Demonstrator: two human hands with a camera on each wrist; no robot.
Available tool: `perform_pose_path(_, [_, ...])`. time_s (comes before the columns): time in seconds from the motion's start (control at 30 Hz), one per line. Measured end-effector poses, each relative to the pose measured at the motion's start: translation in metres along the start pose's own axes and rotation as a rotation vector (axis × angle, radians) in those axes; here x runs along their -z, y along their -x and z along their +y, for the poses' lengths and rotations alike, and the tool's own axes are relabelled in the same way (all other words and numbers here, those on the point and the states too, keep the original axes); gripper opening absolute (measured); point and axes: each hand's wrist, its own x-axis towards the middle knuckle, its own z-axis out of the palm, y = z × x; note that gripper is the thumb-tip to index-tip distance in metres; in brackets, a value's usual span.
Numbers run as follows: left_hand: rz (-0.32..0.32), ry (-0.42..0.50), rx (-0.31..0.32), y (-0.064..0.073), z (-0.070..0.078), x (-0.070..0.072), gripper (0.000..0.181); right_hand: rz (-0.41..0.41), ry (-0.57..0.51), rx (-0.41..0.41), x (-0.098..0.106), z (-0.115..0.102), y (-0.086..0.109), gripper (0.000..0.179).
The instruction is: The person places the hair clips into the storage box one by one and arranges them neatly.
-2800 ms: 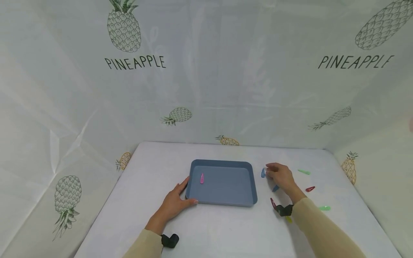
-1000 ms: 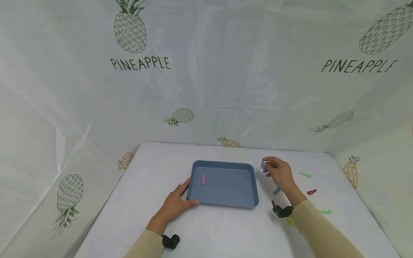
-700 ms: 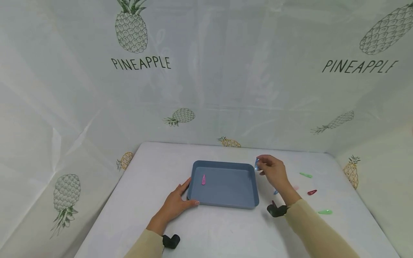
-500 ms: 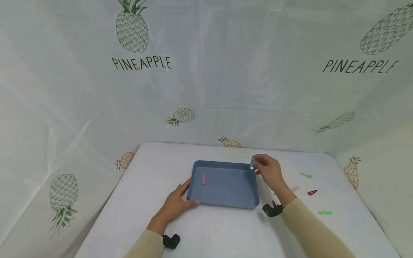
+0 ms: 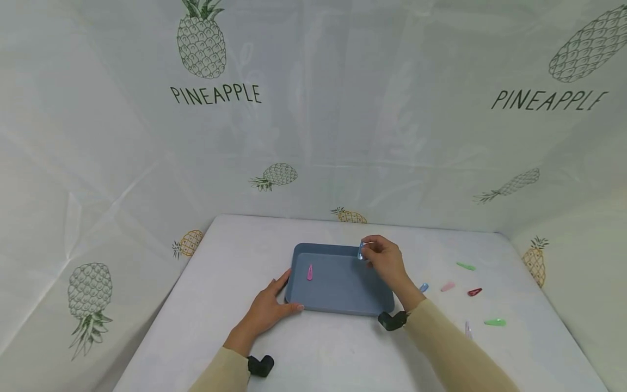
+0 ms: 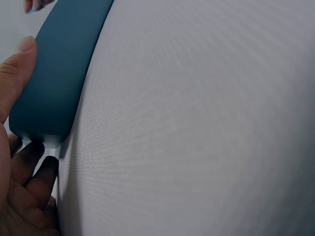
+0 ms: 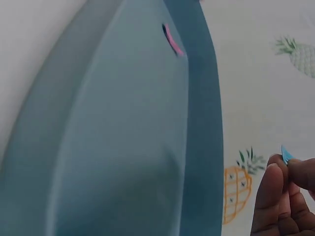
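One spread left hand (image 5: 266, 311) rests at a smooth, round-cornered blue-grey tray (image 5: 333, 291); the right hand (image 5: 386, 261) pinches a glossy, pointed blue hair clip (image 5: 361, 251).
On finely textured white cloth (image 5: 333, 348), the left hand's straight, unclenched fingers touch the tray's near left corner. A slim pink hair clip (image 5: 309, 272) lies inside; the pinched clip is raised by the far rim, before creased, pineapple-printed sheeting (image 5: 392, 125).

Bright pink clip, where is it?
In the head view, the bright pink clip lies inside the blue tray, toward its left side, near the left hand.
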Motion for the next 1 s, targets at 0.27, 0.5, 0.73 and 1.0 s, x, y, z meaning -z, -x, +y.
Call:
perform_pose_path(0.27, [-0.001,-0.001,0.004,0.0,-0.001,-0.001,0.103,-0.022,-0.069,-0.025,-0.033,-0.003,-0.001,0.021])
perform_pose_path(0.5, [-0.007,-0.008,0.012,0.0,0.001,0.0,0.104,-0.046,-0.054,-0.046,-0.062,-0.003,-0.001,0.022])
perform_pose_path(0.73, [-0.009,0.003,0.005,0.001,0.001,0.001,0.103,-0.083,-0.025,-0.024,-0.084,-0.001,0.0,0.024])
perform_pose_path(1.0, [-0.011,0.014,0.001,0.001,0.001,0.002,0.102,-0.083,0.032,-0.022,-0.099,0.007,-0.001,0.021])
